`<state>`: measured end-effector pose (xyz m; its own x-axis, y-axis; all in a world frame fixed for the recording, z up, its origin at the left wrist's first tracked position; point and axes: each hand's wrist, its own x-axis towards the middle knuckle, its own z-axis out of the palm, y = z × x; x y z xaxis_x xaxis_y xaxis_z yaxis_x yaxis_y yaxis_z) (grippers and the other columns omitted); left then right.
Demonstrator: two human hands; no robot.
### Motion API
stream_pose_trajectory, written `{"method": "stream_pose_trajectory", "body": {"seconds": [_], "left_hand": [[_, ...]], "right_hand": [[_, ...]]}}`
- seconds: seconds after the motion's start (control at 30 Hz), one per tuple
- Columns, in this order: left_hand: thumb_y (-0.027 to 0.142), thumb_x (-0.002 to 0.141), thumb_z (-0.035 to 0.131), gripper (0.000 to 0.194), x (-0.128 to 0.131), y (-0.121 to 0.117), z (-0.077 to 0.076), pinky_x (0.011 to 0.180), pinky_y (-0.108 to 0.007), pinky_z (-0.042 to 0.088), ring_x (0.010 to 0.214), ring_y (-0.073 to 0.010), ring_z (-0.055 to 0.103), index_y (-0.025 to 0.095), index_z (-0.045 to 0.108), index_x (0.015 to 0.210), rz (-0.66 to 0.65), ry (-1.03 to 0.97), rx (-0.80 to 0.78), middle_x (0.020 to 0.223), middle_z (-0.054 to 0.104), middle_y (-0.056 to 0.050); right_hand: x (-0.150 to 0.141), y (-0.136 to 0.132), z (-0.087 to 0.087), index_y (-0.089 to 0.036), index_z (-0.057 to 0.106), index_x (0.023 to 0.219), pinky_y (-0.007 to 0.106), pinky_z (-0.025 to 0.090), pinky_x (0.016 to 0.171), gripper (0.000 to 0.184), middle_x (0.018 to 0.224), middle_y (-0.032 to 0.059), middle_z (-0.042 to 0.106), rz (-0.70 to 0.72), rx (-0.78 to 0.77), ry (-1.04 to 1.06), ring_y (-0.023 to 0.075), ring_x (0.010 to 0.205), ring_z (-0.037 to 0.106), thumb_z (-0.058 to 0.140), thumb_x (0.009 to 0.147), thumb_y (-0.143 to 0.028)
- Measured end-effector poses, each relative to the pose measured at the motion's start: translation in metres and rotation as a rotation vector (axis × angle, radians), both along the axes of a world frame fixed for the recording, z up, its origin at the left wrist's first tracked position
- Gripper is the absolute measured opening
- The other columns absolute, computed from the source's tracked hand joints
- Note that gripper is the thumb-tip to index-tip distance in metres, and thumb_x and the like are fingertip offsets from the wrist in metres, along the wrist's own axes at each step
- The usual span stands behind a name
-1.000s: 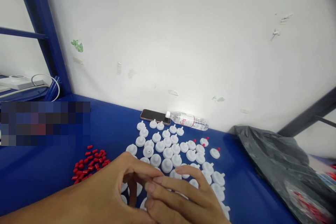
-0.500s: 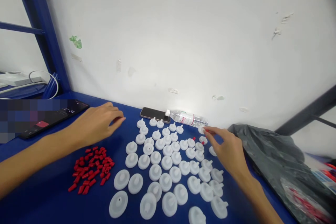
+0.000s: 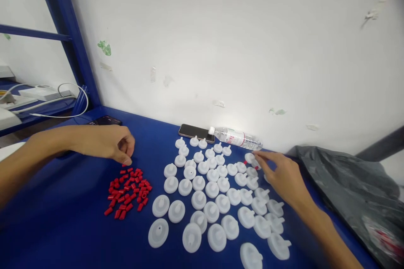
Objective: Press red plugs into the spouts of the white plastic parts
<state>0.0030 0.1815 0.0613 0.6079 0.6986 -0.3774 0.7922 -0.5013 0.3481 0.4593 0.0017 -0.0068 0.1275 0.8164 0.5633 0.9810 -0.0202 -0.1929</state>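
Low over a heap of small red plastic caps (image 3: 129,191) is my left hand (image 3: 110,145), thumb and fingers pinched together. A red cap (image 3: 123,165) shows right at its fingertips, mostly hidden. At the far right of the spread, my right hand (image 3: 282,176) pinches at the edge of a white disc (image 3: 249,158); whether a cap is between the fingertips is hidden. Red tips show on a few discs beside it. Several other white plastic discs with short stems (image 3: 212,189) cover the middle of the blue table, mostly stem up.
A black phone (image 3: 192,131) and a clear water bottle (image 3: 236,137) lie along the wall. Another phone (image 3: 107,120) is partly behind my left wrist. A grey plastic bag (image 3: 341,185) rests on the right, beyond my right forearm. A blue frame post (image 3: 74,38) stands at left.
The view has shifted, so the table things appear farther right. My left hand has come down to the red caps, its fingers curling closed. My right hand stays by the same disc.
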Motion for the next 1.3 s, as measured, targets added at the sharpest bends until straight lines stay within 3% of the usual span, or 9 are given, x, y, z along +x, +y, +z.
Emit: {"method": "stream_pose_trajectory", "body": {"seconds": [0.13,0.27,0.37,0.5,0.73,0.87,1.03,1.17,1.3], "left_hand": [[0.04,0.078,0.073,0.027,-0.007,0.007,-0.009,0.054,-0.022,0.044,0.069,-0.0203,0.066,0.016,0.079,0.09,0.003,0.008,-0.142,0.073,0.073,-0.005],[0.037,0.078,0.068,0.024,-0.008,0.011,-0.017,0.051,-0.023,0.046,0.064,-0.0196,0.064,0.016,0.079,0.085,-0.005,-0.043,-0.145,0.066,0.069,-0.003],[0.03,0.079,0.063,0.021,-0.005,0.01,-0.022,0.049,-0.022,0.042,0.058,-0.0166,0.061,0.016,0.078,0.078,-0.011,-0.108,-0.052,0.063,0.068,-0.002],[0.023,0.078,0.059,0.017,0.003,0.006,-0.027,0.053,-0.021,0.04,0.057,-0.0132,0.058,0.018,0.075,0.072,-0.042,-0.191,0.122,0.061,0.068,0.002],[0.018,0.081,0.056,0.017,0.022,0.002,-0.028,0.055,-0.022,0.039,0.055,-0.0099,0.055,0.019,0.066,0.067,-0.08,-0.293,0.353,0.06,0.064,0.006],[0.018,0.083,0.055,0.016,0.03,-0.003,-0.025,0.057,-0.022,0.038,0.057,-0.009,0.053,0.019,0.066,0.071,-0.1,-0.349,0.444,0.061,0.062,0.007],[0.024,0.089,0.056,0.02,0.04,-0.015,-0.02,0.061,-0.021,0.043,0.062,-0.0098,0.057,0.018,0.075,0.089,-0.113,-0.438,0.494,0.072,0.069,0.005],[0.032,0.094,0.057,0.024,0.047,-0.023,-0.02,0.056,-0.02,0.045,0.056,-0.0091,0.053,0.02,0.078,0.095,-0.102,-0.522,0.49,0.074,0.07,0.004],[0.043,0.096,0.061,0.027,0.055,-0.035,-0.025,0.053,-0.022,0.049,0.053,-0.0095,0.054,0.022,0.078,0.1,-0.067,-0.66,0.483,0.078,0.073,0.001]], "right_hand": [[0.001,0.003,-0.004,-0.02,0.081,0.109,0.043,0.059,0.09,0.037,0.107,0.0099,0.083,0.014,-0.035,-0.009,0.031,0.1,0.078,0.052,0.101,-0.041],[-0.003,0.002,-0.002,-0.02,0.079,0.113,0.043,0.058,0.092,0.038,0.109,0.0099,0.083,0.013,-0.031,-0.007,0.0297,0.101,0.078,0.049,0.103,-0.042],[-0.007,-0.001,0.006,-0.021,0.077,0.114,0.041,0.057,0.093,0.036,0.108,0.0078,0.083,0.003,-0.027,0.0,0.0278,0.1,0.077,0.049,0.105,-0.042],[-0.01,-0.007,0.016,-0.022,0.076,0.098,0.041,0.056,0.087,0.035,0.097,0.007,0.082,-0.024,-0.041,0.009,0.0275,0.089,0.076,0.05,0.104,-0.044],[-0.009,-0.014,0.029,-0.026,0.079,0.089,0.037,0.054,0.076,0.036,0.088,0.0034,0.081,0.005,-0.192,0.022,0.0255,0.082,0.076,0.057,0.1,-0.052],[-0.012,-0.02,0.034,-0.029,0.08,0.088,0.032,0.051,0.061,0.033,0.075,-0.0002,0.079,0.009,-0.274,0.05,0.0214,0.065,0.072,0.064,0.096,-0.057],[-0.016,-0.024,0.035,-0.032,0.08,0.076,0.028,0.047,0.05,0.019,0.07,-0.002,0.079,0.067,-0.368,0.074,0.0195,0.056,0.07,0.074,0.088,-0.046],[-0.021,-0.028,0.046,-0.03,0.077,0.085,0.029,0.054,0.057,0.027,0.079,0.0004,0.081,0.085,-0.337,0.114,0.0207,0.064,0.074,0.062,0.097,-0.049],[-0.034,-0.03,0.052,-0.027,0.063,0.095,0.033,0.063,0.062,0.03,0.117,0.0096,0.081,0.137,-0.165,0.357,0.0252,0.084,0.08,0.056,0.102,-0.055]]}}
